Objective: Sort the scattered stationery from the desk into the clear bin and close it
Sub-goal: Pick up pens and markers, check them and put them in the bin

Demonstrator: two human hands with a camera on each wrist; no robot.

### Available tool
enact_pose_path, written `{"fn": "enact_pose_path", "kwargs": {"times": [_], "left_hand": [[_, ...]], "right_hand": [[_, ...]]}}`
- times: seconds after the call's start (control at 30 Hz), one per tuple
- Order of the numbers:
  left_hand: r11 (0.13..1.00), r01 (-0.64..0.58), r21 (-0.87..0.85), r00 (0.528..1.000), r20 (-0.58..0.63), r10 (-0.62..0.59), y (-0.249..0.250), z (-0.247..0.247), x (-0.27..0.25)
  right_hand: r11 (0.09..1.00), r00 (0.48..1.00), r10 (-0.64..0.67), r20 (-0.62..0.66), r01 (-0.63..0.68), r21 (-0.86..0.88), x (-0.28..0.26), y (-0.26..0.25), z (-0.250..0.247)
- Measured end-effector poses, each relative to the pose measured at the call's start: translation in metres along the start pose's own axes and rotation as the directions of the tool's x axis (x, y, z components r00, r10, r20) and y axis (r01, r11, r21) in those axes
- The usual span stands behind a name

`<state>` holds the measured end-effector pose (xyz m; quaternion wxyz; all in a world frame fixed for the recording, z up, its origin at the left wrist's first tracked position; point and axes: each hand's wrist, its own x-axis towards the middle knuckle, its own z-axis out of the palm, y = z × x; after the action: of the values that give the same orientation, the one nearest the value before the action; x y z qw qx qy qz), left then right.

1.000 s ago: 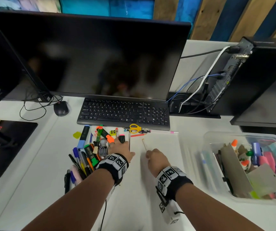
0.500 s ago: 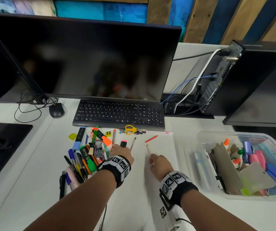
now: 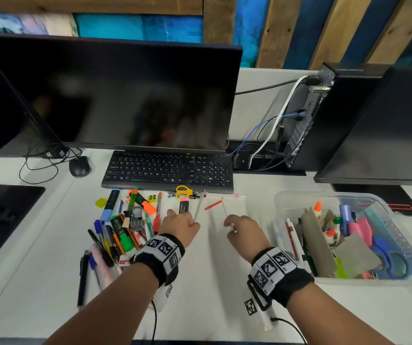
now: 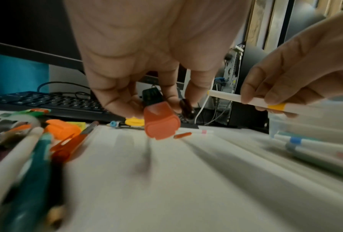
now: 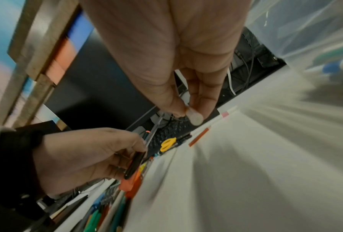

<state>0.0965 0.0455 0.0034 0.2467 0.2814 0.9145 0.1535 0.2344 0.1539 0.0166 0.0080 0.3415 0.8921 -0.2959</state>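
Note:
My left hand (image 3: pixel 182 216) (image 4: pixel 146 106) grips a black highlighter with an orange-pink cap (image 3: pixel 184 206) (image 4: pixel 160 124) and a thin dark pen (image 3: pixel 199 207) (image 5: pixel 154 130), just above the desk. My right hand (image 3: pixel 230 224) (image 5: pixel 190 113) pinches a slim white pen with a yellow band (image 3: pixel 225 207) (image 4: pixel 246 100) by its near end. To the right the clear bin (image 3: pixel 284 202) stands open, holding markers, scissors and card. A heap of pens and markers (image 3: pixel 120 227) lies left of my left hand.
Yellow scissors (image 3: pixel 183 191), a short red piece (image 3: pixel 213 205) and a white pen with a pink band (image 3: pixel 225 195) lie before the keyboard (image 3: pixel 167 170). Monitor (image 3: pixel 115 95), mouse (image 3: pixel 79 166), a computer case with cables (image 3: pixel 307 113) and a black pad (image 3: pixel 6 220) surround the area.
My left hand has closed round the highlighter and the thin pen and raised them off the desk. My right hand, still pinching the white pen, has shifted slightly right.

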Motion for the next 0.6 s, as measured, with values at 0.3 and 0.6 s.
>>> {"fn": "enact_pose_path", "kwargs": {"times": [0.3, 0.6], "left_hand": [[0.959, -0.148, -0.24, 0.987, -0.101, 0.127, 0.063, -0.008, -0.036], [0.903, -0.248, -0.35, 0.967, -0.148, 0.208, 0.109, 0.007, -0.06]], "right_hand": [[0.991, 0.965, -0.076, -0.25, 0.101, 0.085, -0.035, 0.017, -0.067], [0.998, 0.963, 0.009, -0.268, 0.006, 0.057, -0.059, 0.065, -0.091]]}}
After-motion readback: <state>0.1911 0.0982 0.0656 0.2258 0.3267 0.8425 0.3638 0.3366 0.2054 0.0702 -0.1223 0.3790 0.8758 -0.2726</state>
